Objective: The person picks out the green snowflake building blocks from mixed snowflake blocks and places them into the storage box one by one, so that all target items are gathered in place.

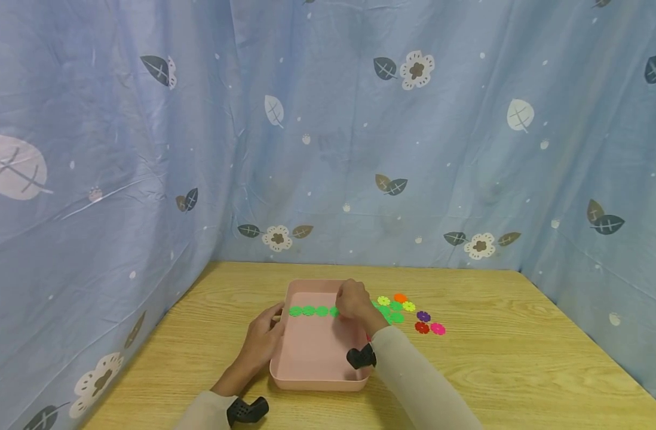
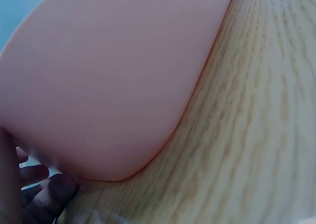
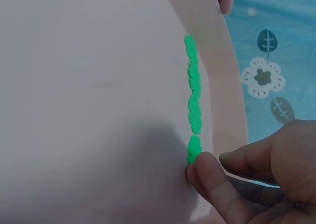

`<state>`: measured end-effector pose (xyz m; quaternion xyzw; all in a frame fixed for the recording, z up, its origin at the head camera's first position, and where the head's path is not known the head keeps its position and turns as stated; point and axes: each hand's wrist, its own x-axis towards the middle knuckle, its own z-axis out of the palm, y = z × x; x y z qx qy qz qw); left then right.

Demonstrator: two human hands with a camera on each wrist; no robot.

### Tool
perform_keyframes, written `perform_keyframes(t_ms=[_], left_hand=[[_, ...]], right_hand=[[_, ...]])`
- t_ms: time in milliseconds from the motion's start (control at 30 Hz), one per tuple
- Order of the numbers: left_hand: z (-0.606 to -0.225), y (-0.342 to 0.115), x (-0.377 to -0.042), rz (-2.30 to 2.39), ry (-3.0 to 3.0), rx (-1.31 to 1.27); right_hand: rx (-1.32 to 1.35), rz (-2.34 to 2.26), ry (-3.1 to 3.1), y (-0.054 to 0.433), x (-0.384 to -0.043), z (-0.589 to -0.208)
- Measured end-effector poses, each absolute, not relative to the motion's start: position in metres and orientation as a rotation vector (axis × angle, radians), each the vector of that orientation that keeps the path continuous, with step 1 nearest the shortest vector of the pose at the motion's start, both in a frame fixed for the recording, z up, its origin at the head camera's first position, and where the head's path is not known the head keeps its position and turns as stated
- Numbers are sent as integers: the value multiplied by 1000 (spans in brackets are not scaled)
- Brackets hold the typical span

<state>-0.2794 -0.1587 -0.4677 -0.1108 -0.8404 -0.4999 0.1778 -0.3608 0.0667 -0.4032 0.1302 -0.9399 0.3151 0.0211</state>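
Observation:
A pink rectangular tray (image 1: 312,358) lies on the wooden table. Several green flower-shaped plastic discs (image 1: 309,311) form a straight row across the tray's far part. My right hand (image 1: 355,300) is inside the tray at the right end of this row. In the right wrist view, its thumb and finger pinch the end green disc (image 3: 194,146), whose near edge they hide. My left hand (image 1: 262,337) rests against the tray's left wall from outside, and its fingers (image 2: 61,185) lie low by the tray's corner in the left wrist view.
Right of the tray lie loose flower discs: green ones (image 1: 397,318), yellow ones (image 1: 408,306), an orange one (image 1: 400,297), a purple one (image 1: 423,316), a red one (image 1: 422,328) and a pink one (image 1: 438,329). A blue patterned curtain (image 1: 333,149) hangs behind and beside the table.

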Motion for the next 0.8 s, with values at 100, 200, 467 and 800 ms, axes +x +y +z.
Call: perform_keyframes(t_ms=[100, 200, 467, 800], left_hand=[[-467, -159, -280, -1409, -2381, -310], [-467, -159, -280, -1411, -2381, -310], [-466, -158, -280, -1419, -2386, -319], [-465, -158, -279, -1375, -2401, -282]], right_hand=[[407, 1018, -2899, 66, -361, -404], [404, 1047, -2888, 66, -362, -405], [422, 1156, -2904, 71, -362, -401], [471, 1443, -2874, 76, -361, -399]])
